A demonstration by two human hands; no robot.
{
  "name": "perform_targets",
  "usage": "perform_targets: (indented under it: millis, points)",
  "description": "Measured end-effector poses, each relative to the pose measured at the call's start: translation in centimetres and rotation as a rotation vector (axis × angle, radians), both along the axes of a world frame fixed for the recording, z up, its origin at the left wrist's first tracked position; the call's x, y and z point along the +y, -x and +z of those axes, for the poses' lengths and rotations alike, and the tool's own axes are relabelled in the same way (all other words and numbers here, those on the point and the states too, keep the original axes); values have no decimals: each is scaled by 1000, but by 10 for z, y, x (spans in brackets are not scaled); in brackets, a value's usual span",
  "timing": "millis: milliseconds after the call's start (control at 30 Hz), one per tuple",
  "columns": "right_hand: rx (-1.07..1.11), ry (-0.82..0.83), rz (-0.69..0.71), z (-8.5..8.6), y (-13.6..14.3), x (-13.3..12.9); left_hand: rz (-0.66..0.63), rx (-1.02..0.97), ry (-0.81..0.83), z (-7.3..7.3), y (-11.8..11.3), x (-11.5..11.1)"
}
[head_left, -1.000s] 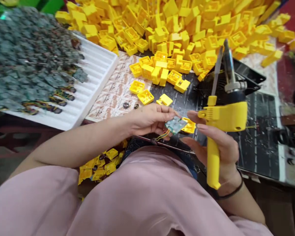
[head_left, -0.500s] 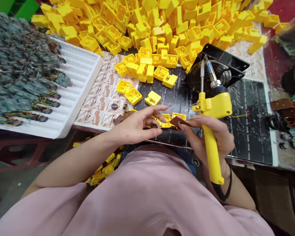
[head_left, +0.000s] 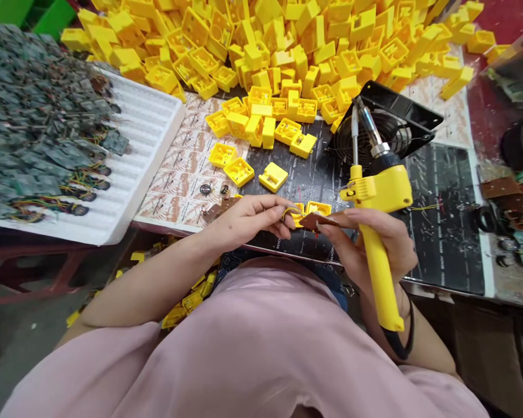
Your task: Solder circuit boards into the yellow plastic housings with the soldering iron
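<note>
In the head view, my left hand [head_left: 257, 219] is closed, its thumb and fingertips pinching a thin yellow wire [head_left: 291, 209]. My right hand [head_left: 386, 241] pinches a small brown circuit board [head_left: 318, 220] between thumb and fingers. The same hand also holds a yellow soldering gun [head_left: 386, 191], its metal tip pointing up and away from me. The wire runs towards the board; where its end sits is too small to make out. Just beyond the board, open yellow plastic cases [head_left: 318, 209] lie on the black mat, partly hidden by my hands.
A large pile of yellow cases [head_left: 283, 64] covers the back of the table. On the left, a white foam tray [head_left: 143, 133] bears many wired circuit boards [head_left: 47, 128]. A black fan [head_left: 401, 116] stands behind the soldering gun. More brown boards [head_left: 503, 191] lie at the right.
My left hand has gone from open, with fingers apart, to pinching the yellow wire close to the board. My right hand keeps the board and soldering gun almost in place.
</note>
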State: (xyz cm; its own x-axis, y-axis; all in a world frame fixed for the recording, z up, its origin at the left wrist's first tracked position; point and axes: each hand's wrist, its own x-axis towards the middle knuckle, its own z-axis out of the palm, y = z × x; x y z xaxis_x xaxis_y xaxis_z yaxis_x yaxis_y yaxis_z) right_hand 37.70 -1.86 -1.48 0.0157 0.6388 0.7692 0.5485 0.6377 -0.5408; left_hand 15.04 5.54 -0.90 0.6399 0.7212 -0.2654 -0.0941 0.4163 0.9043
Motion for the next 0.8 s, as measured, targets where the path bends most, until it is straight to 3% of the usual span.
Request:
perform_targets:
  millis: [133,200,333,500,667,800]
  points:
    - [81,57,32,-3,0,-1,-38,7,17,1,-1,1]
    - [92,102,55,-2,-1,-2,16,7,-31,5,0,3]
    - [-9,103,26,2,-4,-2,199,115,-299,17,5,10]
    - [-94,134,42,5,-7,-1,213,205,-495,22,8,11]
    - [-238,14,-54,8,-5,-3,201,167,-292,15,8,8]
    - [-371,-54,-90,8,-4,-9,55,200,-165,9,6,5]
